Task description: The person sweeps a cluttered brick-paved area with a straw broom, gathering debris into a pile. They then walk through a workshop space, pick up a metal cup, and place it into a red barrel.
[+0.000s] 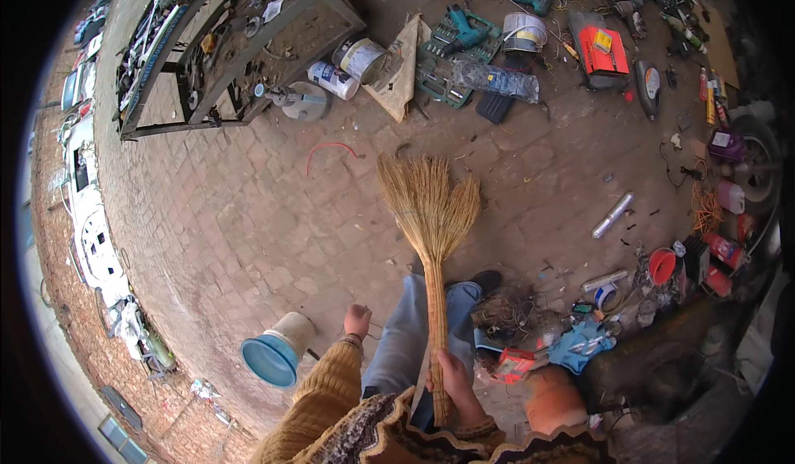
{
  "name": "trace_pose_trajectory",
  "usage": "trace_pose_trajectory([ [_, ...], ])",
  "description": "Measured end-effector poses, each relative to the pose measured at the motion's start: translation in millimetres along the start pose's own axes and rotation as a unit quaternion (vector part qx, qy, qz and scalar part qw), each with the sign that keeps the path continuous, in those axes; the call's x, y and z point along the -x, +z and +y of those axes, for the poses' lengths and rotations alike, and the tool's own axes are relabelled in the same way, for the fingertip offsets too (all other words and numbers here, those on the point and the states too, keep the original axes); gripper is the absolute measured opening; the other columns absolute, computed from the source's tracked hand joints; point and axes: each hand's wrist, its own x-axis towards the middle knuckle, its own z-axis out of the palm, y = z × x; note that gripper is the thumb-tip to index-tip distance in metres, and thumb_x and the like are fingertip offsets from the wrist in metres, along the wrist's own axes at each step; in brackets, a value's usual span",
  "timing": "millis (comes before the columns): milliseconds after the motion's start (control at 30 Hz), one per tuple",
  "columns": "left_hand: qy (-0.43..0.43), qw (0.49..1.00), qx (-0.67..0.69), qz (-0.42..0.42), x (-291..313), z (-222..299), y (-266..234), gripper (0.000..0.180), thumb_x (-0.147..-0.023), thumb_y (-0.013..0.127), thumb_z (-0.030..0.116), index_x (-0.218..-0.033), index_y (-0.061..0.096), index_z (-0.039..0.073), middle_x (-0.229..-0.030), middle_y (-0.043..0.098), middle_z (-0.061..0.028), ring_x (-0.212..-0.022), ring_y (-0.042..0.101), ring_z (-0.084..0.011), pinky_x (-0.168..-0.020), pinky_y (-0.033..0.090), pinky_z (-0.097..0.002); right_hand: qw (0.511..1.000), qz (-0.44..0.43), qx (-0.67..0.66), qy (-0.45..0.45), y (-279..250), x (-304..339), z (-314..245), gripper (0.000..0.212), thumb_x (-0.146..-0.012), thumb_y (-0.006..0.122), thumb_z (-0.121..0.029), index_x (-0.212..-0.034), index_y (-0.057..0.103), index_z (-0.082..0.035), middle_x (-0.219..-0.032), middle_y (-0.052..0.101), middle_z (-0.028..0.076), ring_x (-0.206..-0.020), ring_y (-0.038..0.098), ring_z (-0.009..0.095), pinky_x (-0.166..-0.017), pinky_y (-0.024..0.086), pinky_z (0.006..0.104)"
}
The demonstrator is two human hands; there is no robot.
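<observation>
Both hands show in the lower part of the frame. At lower centre, the right hand [453, 381] is wrapped around the handle of a straw broom [434, 278]; at its left, the left hand [358, 322] is loosely curled, and how far its fingers part, or whether it grips anything, cannot be told.

Largest of the containers is a green tool case [435, 76] at upper centre, spread open on the paved ground [248, 224], with a teal drill [466, 32] and small fittings in its compartments. At lower left, a blue basin [270, 360] sits at the mouth of a cream bucket [294, 329]; the bucket's inside is hidden. Two paint tins lie either side of the case, one on its left [358, 57] and another on its right [523, 38], their contents unclear. Farther to the upper right is a red box [604, 57] with a small yellow packet [603, 42] on top. Smallest, a red cup [662, 266] stands at right, its mouth showing.

Beyond both hands, the broom's bristles fan out at the middle of the frame; its handle runs down through the right hand, well apart from the left, its butt showing below the grip.
</observation>
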Motion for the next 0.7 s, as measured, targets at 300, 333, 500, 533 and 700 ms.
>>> trace_pose_trajectory([
  [300, 0.005, 1.000, 0.020, 0.010, -7.8, -24.8, -10.3, 0.028, -0.076, 0.073, 0.023, -0.091, 0.060, 0.003, -0.085, 0.066, -0.0104, -0.081, 0.063, -0.0262, -0.076, 0.050, -0.0364, 0.996, 0.073, 0.013, -0.049, 25.8, -119.5, -78.9, 0.043, -0.097, 0.049, -0.047, -0.093, 0.050, -0.004, -0.062, 0.055, 0.009, -0.045, 0.055, 0.019, -0.042, 0.047, 0.0317],
  [333, 0.003, 1.000, 0.016, 0.011, -7.6, -26.1, -9.6, 0.027, -0.076, 0.073, 0.019, -0.091, 0.059, 0.002, -0.083, 0.066, -0.0082, -0.079, 0.062, -0.0203, -0.074, 0.050, -0.0328, 0.994, 0.074, 0.051, -0.057, 29.2, -135.1, -75.8, 0.043, -0.097, 0.049, -0.048, -0.092, 0.050, -0.004, -0.062, 0.055, 0.009, -0.045, 0.055, 0.019, -0.041, 0.047, 0.0320],
  [500, -0.013, 0.999, 0.029, -0.022, -1.7, -33.6, -9.6, 0.032, -0.075, 0.073, 0.027, -0.094, 0.061, 0.004, -0.088, 0.067, -0.0146, -0.087, 0.064, -0.0319, -0.078, 0.050, -0.0401, 0.973, 0.090, 0.211, -0.027, 9.0, -121.4, -16.9, 0.042, -0.096, 0.051, -0.047, -0.095, 0.054, -0.005, -0.061, 0.055, 0.008, -0.044, 0.056, 0.019, -0.041, 0.046, 0.0314],
  [533, 0.016, 0.999, 0.037, -0.014, -0.4, -34.9, -9.7, 0.032, -0.075, 0.073, 0.027, -0.094, 0.061, 0.004, -0.088, 0.067, -0.0147, -0.087, 0.064, -0.0320, -0.078, 0.050, -0.0402, 0.983, 0.058, 0.172, -0.014, -4.5, -96.2, -2.2, 0.042, -0.096, 0.052, -0.046, -0.096, 0.055, -0.004, -0.061, 0.055, 0.008, -0.044, 0.056, 0.019, -0.041, 0.046, 0.0311],
  [700, 0.012, 1.000, 0.019, -0.010, 6.6, -34.9, -11.2, 0.030, -0.076, 0.073, 0.026, -0.093, 0.061, 0.004, -0.089, 0.067, -0.0148, -0.087, 0.064, -0.0324, -0.077, 0.050, -0.0400, 0.996, -0.024, 0.072, 0.047, -38.2, 27.7, 39.8, 0.042, -0.098, 0.050, -0.042, -0.106, 0.054, -0.002, -0.063, 0.056, 0.008, -0.047, 0.056, 0.017, -0.044, 0.046, 0.0294],
])
